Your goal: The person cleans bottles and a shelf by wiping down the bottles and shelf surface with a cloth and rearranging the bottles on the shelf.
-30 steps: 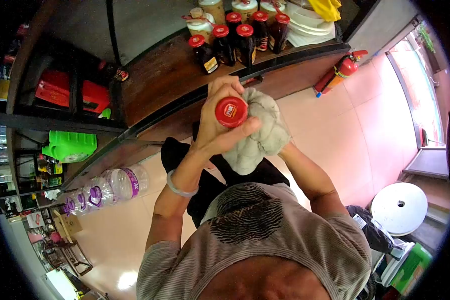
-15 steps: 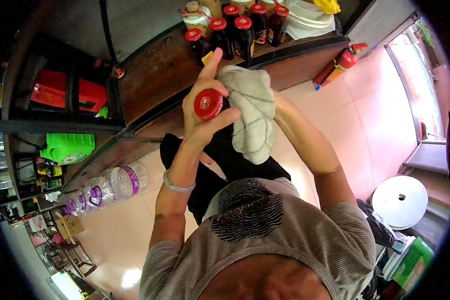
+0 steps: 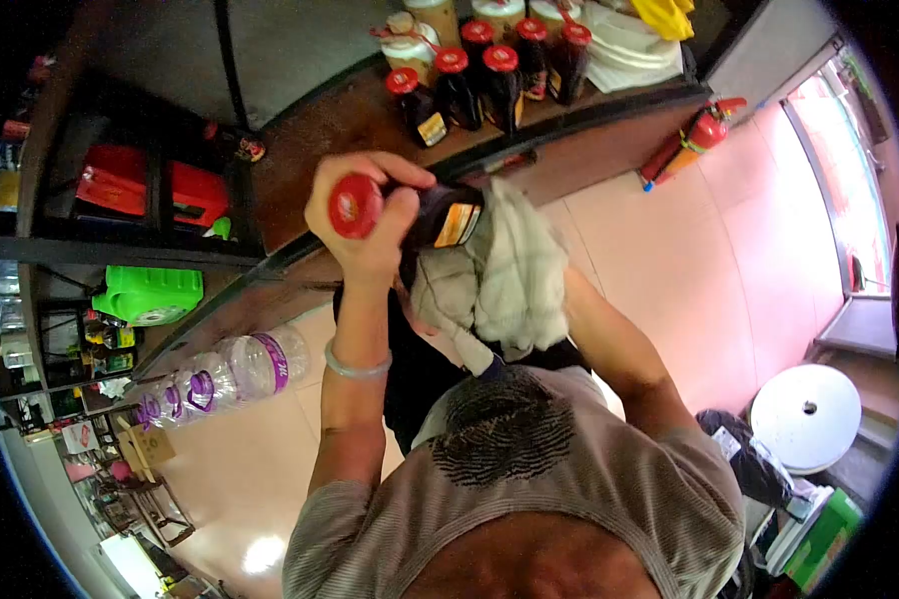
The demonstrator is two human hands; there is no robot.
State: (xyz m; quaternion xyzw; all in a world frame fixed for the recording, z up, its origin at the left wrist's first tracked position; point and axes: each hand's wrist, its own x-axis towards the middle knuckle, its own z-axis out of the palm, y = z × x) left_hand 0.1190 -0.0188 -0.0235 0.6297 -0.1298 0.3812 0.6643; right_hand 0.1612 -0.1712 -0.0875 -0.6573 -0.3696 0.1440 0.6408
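Shelf (image 3: 335, 112) bears bottles (image 3: 458, 102); our left hand (image 3: 372, 252) grips another bottle (image 3: 432, 216) near its cap (image 3: 356, 205); cloth (image 3: 519, 275) at its base hides our right hand; grip we cannot tell

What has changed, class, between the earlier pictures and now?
The left hand moved left, carrying the red-capped bottle; its dark side and label now show beside the cloth. Nothing was let go: the left hand still holds the bottle, and the cloth still hides the right hand. The bottles on the shelf stayed put.
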